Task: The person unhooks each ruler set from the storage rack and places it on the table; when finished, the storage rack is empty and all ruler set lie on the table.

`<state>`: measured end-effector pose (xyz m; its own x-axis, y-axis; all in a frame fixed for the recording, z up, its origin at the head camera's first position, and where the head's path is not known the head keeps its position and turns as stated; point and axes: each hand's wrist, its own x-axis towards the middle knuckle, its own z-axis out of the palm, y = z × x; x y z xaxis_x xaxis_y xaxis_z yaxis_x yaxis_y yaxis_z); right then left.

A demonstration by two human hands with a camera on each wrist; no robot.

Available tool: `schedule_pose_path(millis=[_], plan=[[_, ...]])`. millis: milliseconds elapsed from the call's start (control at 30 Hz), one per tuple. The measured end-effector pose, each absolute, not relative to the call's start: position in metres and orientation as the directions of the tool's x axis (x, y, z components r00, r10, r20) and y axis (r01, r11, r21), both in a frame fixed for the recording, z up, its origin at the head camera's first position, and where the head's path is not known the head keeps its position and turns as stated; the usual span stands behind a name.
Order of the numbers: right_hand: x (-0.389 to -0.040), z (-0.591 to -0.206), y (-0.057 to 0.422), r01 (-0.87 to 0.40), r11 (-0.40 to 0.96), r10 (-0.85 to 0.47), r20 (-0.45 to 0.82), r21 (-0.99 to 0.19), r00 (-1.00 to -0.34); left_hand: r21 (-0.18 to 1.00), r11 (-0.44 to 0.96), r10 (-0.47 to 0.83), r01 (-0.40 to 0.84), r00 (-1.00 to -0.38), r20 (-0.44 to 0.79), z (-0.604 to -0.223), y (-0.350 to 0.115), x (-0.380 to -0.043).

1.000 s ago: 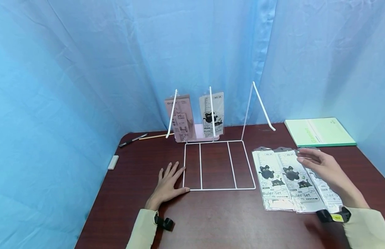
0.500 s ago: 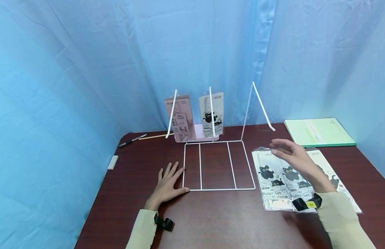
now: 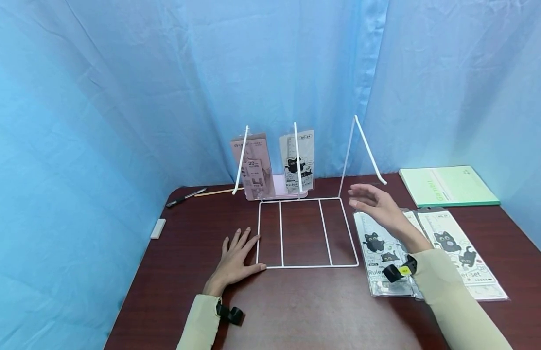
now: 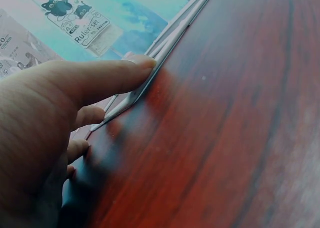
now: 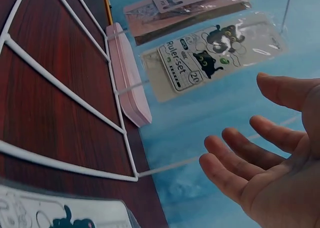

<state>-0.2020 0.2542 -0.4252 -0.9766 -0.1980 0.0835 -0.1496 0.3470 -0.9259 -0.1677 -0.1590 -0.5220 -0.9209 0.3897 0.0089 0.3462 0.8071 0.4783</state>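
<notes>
A white wire display rack (image 3: pixel 307 267) stands on the table, with three arms slanting up. From its left arm hangs a pink packaged ruler set (image 3: pixel 257 167); a white ruler set with black cats (image 3: pixel 292 167) hangs on the middle arm. The right arm (image 3: pixel 370 149) carries nothing. My left hand (image 3: pixel 235 262) rests spread on the table, its thumb touching the rack's front left corner. Held in the air right of the rack is my right hand (image 3: pixel 379 209), fingers loosely bent and holding nothing. Beneath that forearm lie several white cat ruler sets (image 3: pixel 462 257), partly covered.
A green notebook (image 3: pixel 449 185) lies at the back right. On the left are a black pen (image 3: pixel 184 198), a thin wooden stick (image 3: pixel 218 192) and a white eraser (image 3: pixel 158 228). Behind the rack sits a pink case (image 5: pixel 127 76). Blue curtains (image 3: pixel 121 97) surround the table.
My right hand has moved left, from over the ruler sets toward the rack's right side, uncovering the rightmost set. My left hand has stayed in place.
</notes>
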Motion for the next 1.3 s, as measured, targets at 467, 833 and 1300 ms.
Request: schedule_pose_path(millis=[467, 833, 1300], plan=[[-0.241, -0.424, 0.214, -0.117, 0.266, -0.197, 0.065, -0.957, -0.978, 0.468, 0.819, 0.38, 0.331, -0.925, -0.012, -0.522, -0.159, -0.167], [-0.271, -0.423, 0.185, -0.15, 0.239, -0.181, 0.108, -0.959, -0.978, 0.482, 0.808, 0.387, 0.339, -0.922, 0.001, -0.524, -0.16, -0.167], [-0.3, -0.433, 0.165, -0.101, 0.187, -0.137, 0.076, -0.977, -0.988, 0.466, 0.811, 0.396, 0.354, -0.918, 0.01, -0.523, -0.16, -0.168]])
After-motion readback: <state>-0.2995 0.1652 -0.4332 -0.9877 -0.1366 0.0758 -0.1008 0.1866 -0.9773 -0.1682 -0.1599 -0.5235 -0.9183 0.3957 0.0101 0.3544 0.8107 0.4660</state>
